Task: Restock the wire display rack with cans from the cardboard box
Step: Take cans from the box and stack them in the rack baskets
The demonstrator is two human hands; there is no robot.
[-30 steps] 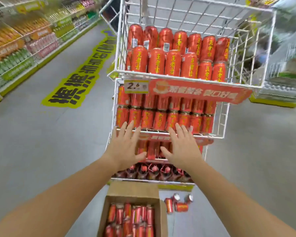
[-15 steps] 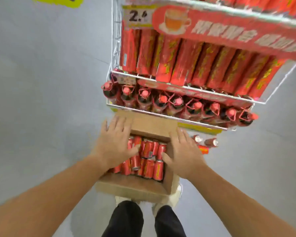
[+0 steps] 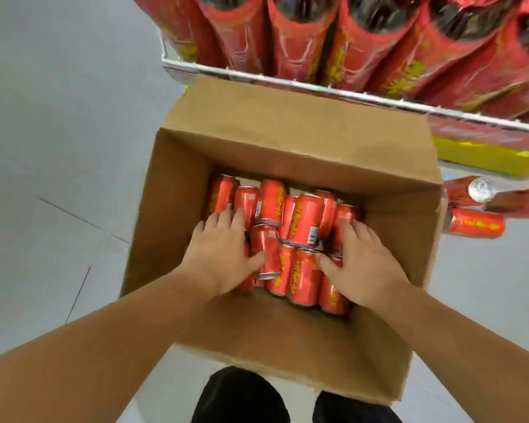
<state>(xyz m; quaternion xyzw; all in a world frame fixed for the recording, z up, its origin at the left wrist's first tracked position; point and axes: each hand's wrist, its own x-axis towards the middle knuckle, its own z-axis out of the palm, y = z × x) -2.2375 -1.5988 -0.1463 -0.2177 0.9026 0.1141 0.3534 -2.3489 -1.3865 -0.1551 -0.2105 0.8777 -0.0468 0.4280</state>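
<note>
An open cardboard box (image 3: 177,215) stands on the floor below me, with several red cans (image 3: 303,220) lying jumbled in its bottom. Both my hands are down inside it. My left hand (image 3: 223,254) lies flat on the cans at the left, its thumb against one can (image 3: 264,244). Resting on the cans at the right, my right hand (image 3: 362,264) has its fingers stretched forward and its thumb spread. Neither hand has lifted a can. The wire rack's lowest rim (image 3: 318,87) runs across the top, just beyond the box.
Red-wrapped bottles (image 3: 290,35) fill the rack's bottom shelf above the box flap. Three loose cans (image 3: 474,225) lie on the grey floor right of the box. My legs in dark trousers (image 3: 242,398) stand at the box's near side.
I have bent down from the rack's upper shelves towards the box. Both hands dropped from in front of the rack into the box and now touch the cans.
</note>
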